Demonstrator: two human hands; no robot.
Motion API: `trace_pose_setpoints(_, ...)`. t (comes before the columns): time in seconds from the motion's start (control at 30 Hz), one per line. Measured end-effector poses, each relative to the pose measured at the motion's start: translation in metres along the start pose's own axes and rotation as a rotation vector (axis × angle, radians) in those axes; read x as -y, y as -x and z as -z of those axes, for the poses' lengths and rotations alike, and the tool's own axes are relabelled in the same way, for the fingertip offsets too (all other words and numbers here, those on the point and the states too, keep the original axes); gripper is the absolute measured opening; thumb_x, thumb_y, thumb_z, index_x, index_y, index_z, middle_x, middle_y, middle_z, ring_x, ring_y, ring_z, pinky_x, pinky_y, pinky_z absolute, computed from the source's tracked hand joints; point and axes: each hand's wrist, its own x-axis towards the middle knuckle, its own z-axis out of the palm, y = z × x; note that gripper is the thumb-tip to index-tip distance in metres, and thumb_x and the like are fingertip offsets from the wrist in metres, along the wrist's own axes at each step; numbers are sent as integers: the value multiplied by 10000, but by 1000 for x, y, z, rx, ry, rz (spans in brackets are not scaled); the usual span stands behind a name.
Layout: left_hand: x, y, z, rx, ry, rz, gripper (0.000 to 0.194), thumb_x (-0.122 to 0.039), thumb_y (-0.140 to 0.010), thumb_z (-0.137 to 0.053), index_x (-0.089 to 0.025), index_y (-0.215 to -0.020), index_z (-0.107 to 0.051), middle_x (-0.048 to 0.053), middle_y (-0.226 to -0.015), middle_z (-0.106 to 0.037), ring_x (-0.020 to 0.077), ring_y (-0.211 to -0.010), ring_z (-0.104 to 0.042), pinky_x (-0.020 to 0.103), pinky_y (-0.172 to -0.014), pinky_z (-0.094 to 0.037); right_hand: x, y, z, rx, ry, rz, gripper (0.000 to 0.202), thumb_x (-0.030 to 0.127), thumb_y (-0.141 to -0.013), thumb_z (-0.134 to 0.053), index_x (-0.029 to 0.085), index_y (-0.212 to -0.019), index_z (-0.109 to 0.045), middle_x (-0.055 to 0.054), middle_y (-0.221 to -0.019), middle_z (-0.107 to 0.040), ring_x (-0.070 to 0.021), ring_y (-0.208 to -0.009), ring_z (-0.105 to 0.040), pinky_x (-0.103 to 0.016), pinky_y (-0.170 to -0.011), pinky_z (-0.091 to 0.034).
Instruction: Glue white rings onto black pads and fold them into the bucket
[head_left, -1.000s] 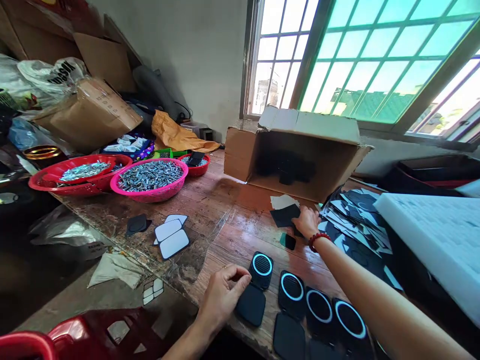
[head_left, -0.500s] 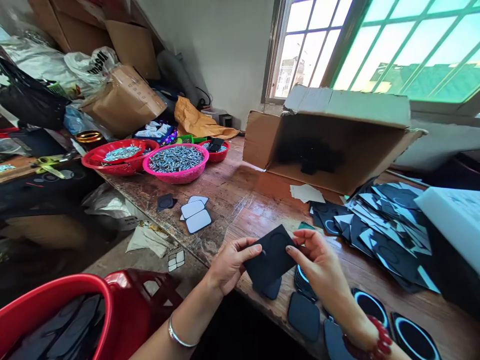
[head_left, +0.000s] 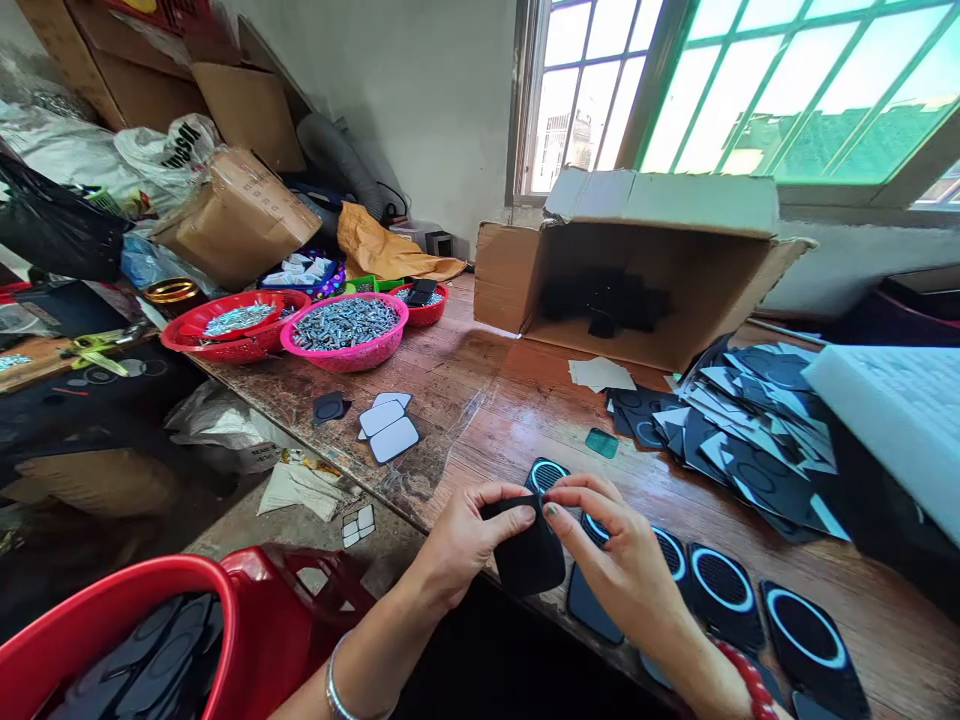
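Two-handed edge work seems in hand: the left hand (head_left: 454, 550) pinches a black piece (head_left: 531, 560) above the surface's (head_left: 510, 415) near edge. The right hand's (head_left: 628, 555) grip nearly closes at its top, contact unclear; further handling calls for steady fingertips.

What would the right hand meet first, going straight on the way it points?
The right hand would likely meet the upper edge of the black piece first, with the left hand just beyond; depth there is unclear.
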Motion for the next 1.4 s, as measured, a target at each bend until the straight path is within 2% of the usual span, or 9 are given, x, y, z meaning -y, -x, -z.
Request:
trace_pose_setpoints(0.23,4,-3,4,6,-49,27,422,-449,-583,-865,-167,-887,-783,38,-826,-727,152,-721,-608,270,-719,-470,-11,-4,6,-31,-121,-179,266,401,-845,-552,218,-702,-682,-49,-803,-684,-208,-777,-619,-309,-720,-474)
trace_pose_setpoints(0.5,-21,-38,88,-213,-376,-47,486,-498,-569,-813,-150,-903,-744,67,-796,-740,188,-684,-648,311,-667,-499,-59,-12,61,-473,-240,-474,319,525,-710,-686,216,-785,-674,18,-612,-563,-130,-558,-477,-248,-511,-386)
trace_pose_setpoints(0.67,-28,-74,112,-318,-666,-184,305,-283,-597,-792,-179,-872,-714,43,-858,-721,244,-869,-653,375,-842,-491,-48,-2,69,-345,-336,-454,436,607,-683,-738,219,-874,-689,15,-558,-570,-135,-487,-508,-251,-438,-422)
trace_pose_setpoints(0.8,-25,-84,94,-417,-864,-352,333,-158,-705,-704,-200,-1034,-680,99,-1143,-642,307,-1209,-498,468,-1080,-323,-42,14,62,-193,-324,-500,465,606,-712,-717,215,-963,-727,-96,-851,-743,-238,-731,-690,-355,-661,-577)
trace_pose_setpoints(0.9,-9,-74,64,-331,-968,-401,149,-188,-806,-646,-196,-947,-695,103,-1061,-634,299,-1142,-513,469,-1059,-328,-41,24,55,-148,-330,-520,391,531,-797,-648,233,-1037,-730,-97,-1015,-739,-263,-878,-700,-366,-753,-575)
trace_pose_setpoints(1.0,16,-57,30,-169,-1024,-385,104,-308,-827,-685,-206,-849,-689,71,-916,-635,273,-998,-564,428,-964,-405,-36,27,46,-160,-375,-534,378,547,-842,-571,222,-962,-725,-94,-1001,-719,-245,-825,-681,-351,-686,-574)
trace_pose_setpoints(1.1,39,-45,6,-100,-1029,-342,399,-360,-734,-792,-210,-1069,-635,90,-1068,-619,288,-1047,-553,436,-950,-422,-30,24,37,-157,-291,-536,362,560,-754,-680,223,-887,-668,-58,-839,-691,-206,-704,-641,-292,-550,-536)
trace_pose_setpoints(1.23,52,-44,-4,-90,-969,-244,695,-227,-649,-841,-211,-1266,-521,128,-1198,-587,322,-1155,-529,475,-1010,-380,-31,25,28,-152,-204,-460,411,476,-717,-721,241,-1028,-590,-46,-860,-688,-193,-692,-637,-280,-545,-526)
trace_pose_setpoints(1.4,45,-54,7,-95,-781,-100,796,-118,-567,-818,-181,-1300,-516,59,-942,-666,291,-976,-620,426,-937,-433,-37,29,32,-166,-199,-455,504,448,-775,-667,255,-1214,-509,-54,-883,-675,-182,-676,-637,-277,-536,-538)
